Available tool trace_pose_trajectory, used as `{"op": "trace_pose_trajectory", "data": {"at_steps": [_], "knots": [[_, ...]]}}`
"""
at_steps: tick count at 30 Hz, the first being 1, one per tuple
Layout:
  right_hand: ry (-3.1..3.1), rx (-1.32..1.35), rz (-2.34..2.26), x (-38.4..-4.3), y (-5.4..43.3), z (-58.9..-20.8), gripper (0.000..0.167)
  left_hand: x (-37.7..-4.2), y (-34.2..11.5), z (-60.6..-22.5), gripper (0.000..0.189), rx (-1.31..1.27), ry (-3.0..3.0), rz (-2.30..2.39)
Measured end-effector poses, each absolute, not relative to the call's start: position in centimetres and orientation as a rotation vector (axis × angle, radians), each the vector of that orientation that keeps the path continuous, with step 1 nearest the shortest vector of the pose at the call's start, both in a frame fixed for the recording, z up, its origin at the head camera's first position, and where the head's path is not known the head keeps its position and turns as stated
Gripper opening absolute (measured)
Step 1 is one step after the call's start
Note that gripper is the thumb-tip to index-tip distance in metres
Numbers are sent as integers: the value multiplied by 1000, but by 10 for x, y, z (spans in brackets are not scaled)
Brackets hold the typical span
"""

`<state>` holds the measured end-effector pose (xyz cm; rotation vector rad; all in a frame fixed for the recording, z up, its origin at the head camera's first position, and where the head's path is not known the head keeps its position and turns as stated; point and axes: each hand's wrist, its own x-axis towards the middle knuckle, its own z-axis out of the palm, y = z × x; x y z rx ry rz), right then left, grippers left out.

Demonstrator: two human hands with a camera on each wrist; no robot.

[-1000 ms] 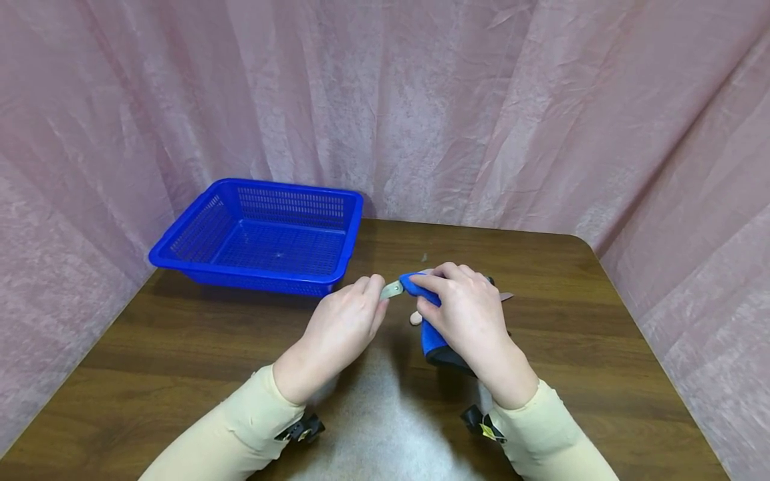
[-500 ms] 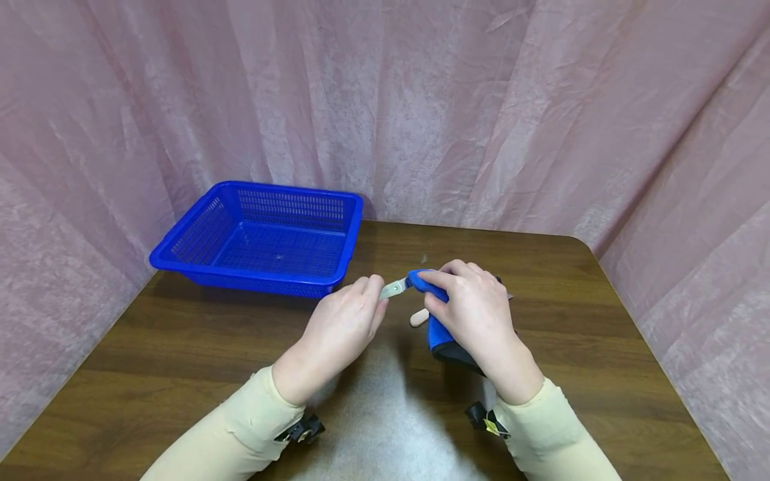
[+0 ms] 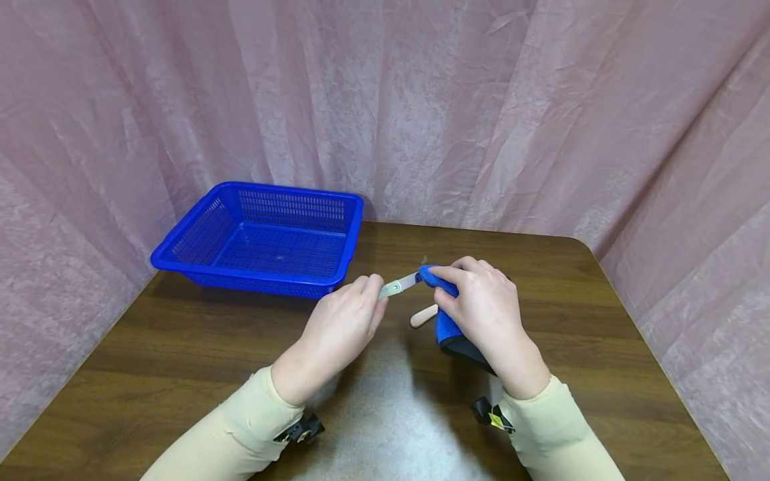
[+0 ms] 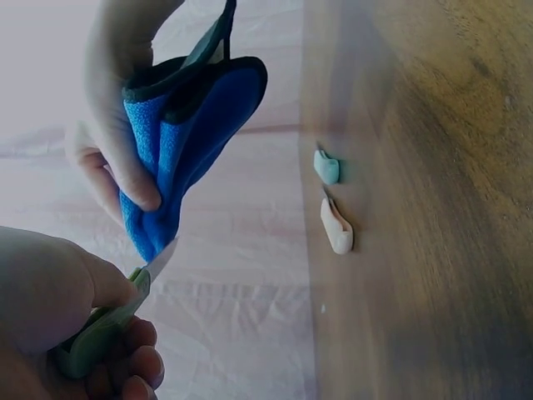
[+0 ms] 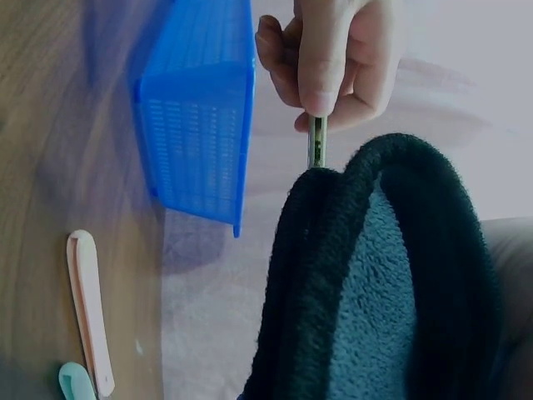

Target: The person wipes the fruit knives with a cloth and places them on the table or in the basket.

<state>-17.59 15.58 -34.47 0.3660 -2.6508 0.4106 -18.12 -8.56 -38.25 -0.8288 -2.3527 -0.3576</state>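
Between thumb and curled fingers, my left hand (image 3: 343, 321) grips the pale green handle of a small knife (image 3: 391, 289). The knife's blade points right, toward a folded blue cloth with black edging (image 3: 447, 327). My right hand (image 3: 484, 304) pinches this cloth round the blade near its tip; part of the bare blade shows between cloth and handle. Below the cloth lies a second knife with a beige-pink handle (image 4: 337, 229). Beside it, in the left wrist view, is a third knife with a mint handle (image 4: 327, 168); the right hand and cloth hide it in the head view.
A blue plastic basket (image 3: 252, 272) stands at the back left of the brown wooden table (image 3: 210, 334). Pink curtains (image 3: 385, 120) hang behind the table and at both sides. Each wrist carries a small black camera mount.
My right hand and the cloth have slid to the right along the blade, baring more of it. More of the beige-pink handle shows. The left hand has stayed nearly still.
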Motion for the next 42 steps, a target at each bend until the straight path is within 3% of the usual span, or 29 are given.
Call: {"op": "trace_pose_trajectory", "data": {"at_steps": [23, 42], "knots": [[-2689, 249, 426, -182, 176, -340, 36, -181, -87, -382, 22, -822, -2357, -365], [-2540, 508, 353, -161, 133, -347, 34, -178, -86, -380, 24, -853, -2349, -373]]}}
